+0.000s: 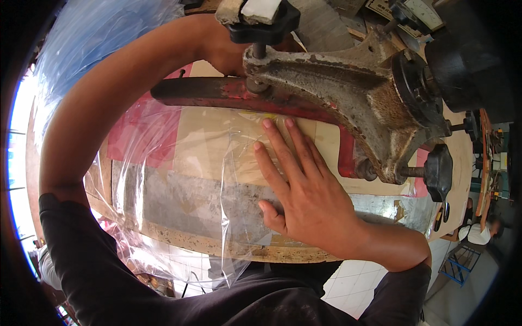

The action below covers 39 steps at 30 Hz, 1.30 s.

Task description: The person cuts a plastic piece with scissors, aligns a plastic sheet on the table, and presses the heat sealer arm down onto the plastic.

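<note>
Black sleeves of the person's own shirt fill the lower edge, closest to the lens. Right hand lies flat, palm down, on a clear plastic sheet; grip spread, fingers extended and slightly fanned, thumb out to the left, nothing pinched. Fingertips end just beside the red bar of the machine. Plastic sheet drapes over the worktop and hangs, wrinkled, past its near edge. Under the film: a pale cardboard-coloured surface, a red patch to the left, and a grey metal strip running left to right beneath the palm.

Left arm arcs up the left side of the view and over the top; left hand sits behind the machine's upper part, mostly hidden, so its grip cannot be judged. It appears to rest near a black knob on a threaded post, though contact is not clear.

Heavy cast-metal arm, rusty grey, spans from the post to the right, ending at a dark round housing. A second black knob projects at lower right. Tiled floor shows below the worktop edge. Another person in a white top sits at far right, well apart.
</note>
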### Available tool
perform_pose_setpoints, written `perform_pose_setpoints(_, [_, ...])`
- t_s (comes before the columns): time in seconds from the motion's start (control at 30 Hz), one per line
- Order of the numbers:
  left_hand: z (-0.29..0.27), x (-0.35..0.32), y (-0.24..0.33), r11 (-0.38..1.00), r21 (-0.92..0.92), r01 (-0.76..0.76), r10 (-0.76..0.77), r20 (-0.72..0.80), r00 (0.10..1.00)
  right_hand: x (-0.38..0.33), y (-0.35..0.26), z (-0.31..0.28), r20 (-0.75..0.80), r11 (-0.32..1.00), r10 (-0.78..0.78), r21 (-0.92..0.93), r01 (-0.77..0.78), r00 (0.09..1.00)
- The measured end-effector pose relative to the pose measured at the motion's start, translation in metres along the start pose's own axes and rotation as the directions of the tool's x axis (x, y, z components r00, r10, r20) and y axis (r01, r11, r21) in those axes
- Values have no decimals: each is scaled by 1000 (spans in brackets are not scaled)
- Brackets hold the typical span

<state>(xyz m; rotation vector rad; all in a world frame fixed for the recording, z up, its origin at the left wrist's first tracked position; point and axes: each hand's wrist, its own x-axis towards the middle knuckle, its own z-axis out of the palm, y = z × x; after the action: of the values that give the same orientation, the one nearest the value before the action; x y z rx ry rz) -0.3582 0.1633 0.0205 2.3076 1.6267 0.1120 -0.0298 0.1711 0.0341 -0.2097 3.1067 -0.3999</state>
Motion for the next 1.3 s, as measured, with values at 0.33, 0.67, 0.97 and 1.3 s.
perform_pose_setpoints(0.33, [-2, 1, 5, 997, 37, 62, -62, 2, 998, 2, 0, 0, 4, 1000, -6, 4, 5, 1000])
perform_pose_setpoints(0.67, [-10, -3, 10, 996, 58, 63, -64, 21, 998, 2, 0, -1, 2, 1000, -10, -5, 10, 1000])
perform_pose_setpoints(0.97, [-24, -10, 24, 997, 72, 35, -34, -21, 999, 0, -1, -1, -20, 1000, -19, -23, 19, 1000])
perform_pose_setpoints(1.3, [-55, -65, 59, 891, -382, 244, -285, -54, 957, -6, -8, 13, -186, 993, -63, -111, 43, 980])
